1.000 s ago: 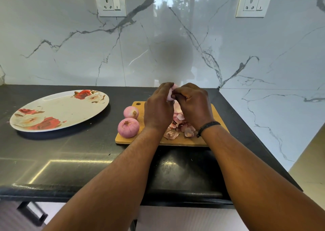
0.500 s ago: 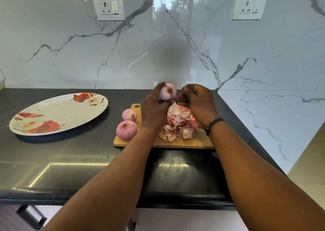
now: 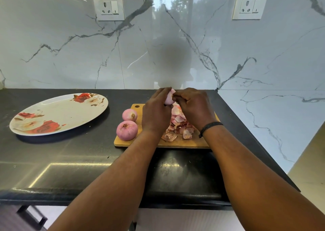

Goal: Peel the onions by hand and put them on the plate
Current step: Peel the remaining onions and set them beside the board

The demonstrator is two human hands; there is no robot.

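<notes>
Gripping an onion (image 3: 169, 98) in my left hand (image 3: 156, 113) above the board (image 3: 184, 142), I pinch at its top with my right hand (image 3: 193, 106). Peels (image 3: 179, 125) lie beneath; two onions (image 3: 127, 130) sit left, the plate (image 3: 58, 114) farther left.

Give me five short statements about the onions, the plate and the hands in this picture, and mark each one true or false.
1. The plate holds no onions. True.
2. Two onions lie at the cutting board's left end. True: a larger onion and a smaller onion.
3. Both hands rest flat on the counter. False: the left hand grips the held onion and the right hand pinches at it.
4. The peels are piled on the plate. False: they lie on the board.
5. The plate bears a rose pattern. True.
</notes>
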